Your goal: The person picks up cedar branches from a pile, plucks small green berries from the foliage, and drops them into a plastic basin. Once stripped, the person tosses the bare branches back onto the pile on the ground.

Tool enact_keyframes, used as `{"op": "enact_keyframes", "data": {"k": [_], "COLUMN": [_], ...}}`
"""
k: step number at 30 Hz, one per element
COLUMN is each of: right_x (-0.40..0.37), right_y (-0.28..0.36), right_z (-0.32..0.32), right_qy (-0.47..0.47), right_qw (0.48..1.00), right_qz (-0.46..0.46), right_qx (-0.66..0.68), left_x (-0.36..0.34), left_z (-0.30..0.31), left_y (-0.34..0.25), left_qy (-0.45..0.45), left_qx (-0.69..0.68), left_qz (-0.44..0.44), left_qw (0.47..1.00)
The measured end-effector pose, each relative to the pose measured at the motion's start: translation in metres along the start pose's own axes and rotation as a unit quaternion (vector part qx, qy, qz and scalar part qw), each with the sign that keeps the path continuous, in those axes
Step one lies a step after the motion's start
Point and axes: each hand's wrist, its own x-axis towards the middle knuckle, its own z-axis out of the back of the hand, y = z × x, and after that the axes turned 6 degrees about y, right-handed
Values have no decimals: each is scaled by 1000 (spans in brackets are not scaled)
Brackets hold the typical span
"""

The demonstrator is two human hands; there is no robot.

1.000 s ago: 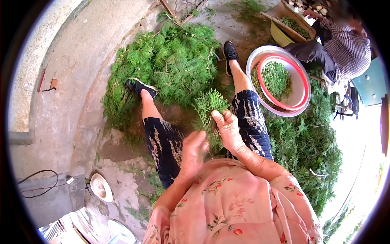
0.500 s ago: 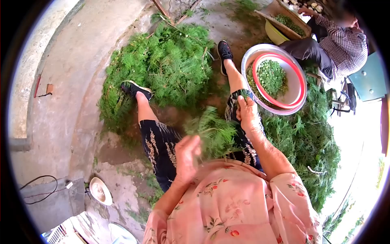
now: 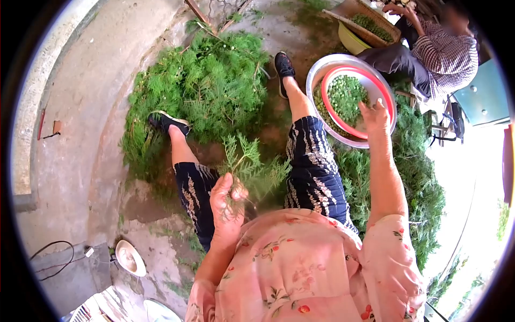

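Note:
In my left hand [image 3: 227, 201] is a feathery green conifer sprig [image 3: 248, 163], gripped near its stem above my lap. My right hand [image 3: 375, 115] reaches over the pink-rimmed basin [image 3: 363, 75], its fingers apart and nothing visible in them. Small pale green cones or seeds [image 3: 345, 96] lie in that basin. It sits inside a wider silver-grey basin [image 3: 317, 70], which holds more of the green pieces along its left side.
A big heap of cut conifer branches [image 3: 209, 91] lies beyond my feet, and more branches [image 3: 424, 188] lie at my right. A co-worker [image 3: 448, 56] sits at the upper right beside a woven basket [image 3: 383, 24] and a yellow basin [image 3: 351, 40]. A pale hat-like bowl [image 3: 130, 257] stands lower left.
My right hand has moved from above my knee out over the basin, and its fingers have opened. My left hand has shifted slightly left, still holding the sprig.

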Motion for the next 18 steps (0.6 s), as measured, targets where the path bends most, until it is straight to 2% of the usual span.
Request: {"op": "enact_keyframes", "data": {"k": [2, 4, 5, 6, 8, 9, 10, 11, 12, 13, 15, 16, 18], "right_x": [4, -7, -11, -18, -41, -56, -73, -126, -136, -158, -197, -211, -236], "right_y": [-3, -9, -9, -7, -7, -11, -19, -12, -30, -42, -77, -93, -110], "right_z": [16, 17, 17, 13, -5, -13, -20, -79, -74, -83, -83, -79, -89], "right_qy": [-55, -63, -90, -117, -57, -27, 137, 132, 217, 258, 339, 373, 368], "right_qw": [998, 997, 995, 992, 993, 992, 973, 874, 871, 846, 805, 783, 767], "right_qz": [-1, 40, 31, 23, -8, -23, -13, -66, -99, -195, -318, -372, -434], "right_qx": [-14, -17, -33, -50, -99, -123, -187, -462, -429, -425, -369, -332, -296], "left_x": [7, 12, 15, 15, 13, 15, 18, 21, 21, 21, 21, 19, 11], "left_z": [17, 18, 16, 12, 2, 5, 9, 11, 10, 7, 10, 6, -7], "left_y": [-2, -4, -7, -10, -14, -15, -15, -15, -15, -14, -12, -12, -10], "left_qy": [111, 137, 182, 176, 121, 144, 168, 193, 185, 176, 185, 157, 98], "left_qx": [-90, -136, -132, -141, -138, -141, -145, -149, -148, -147, -147, -132, -99], "left_qz": [8, 7, -2, -4, -29, -32, -35, -38, -42, -47, -53, -61, -76], "left_qw": [990, 981, 974, 974, 983, 979, 974, 969, 971, 972, 970, 977, 987]}}
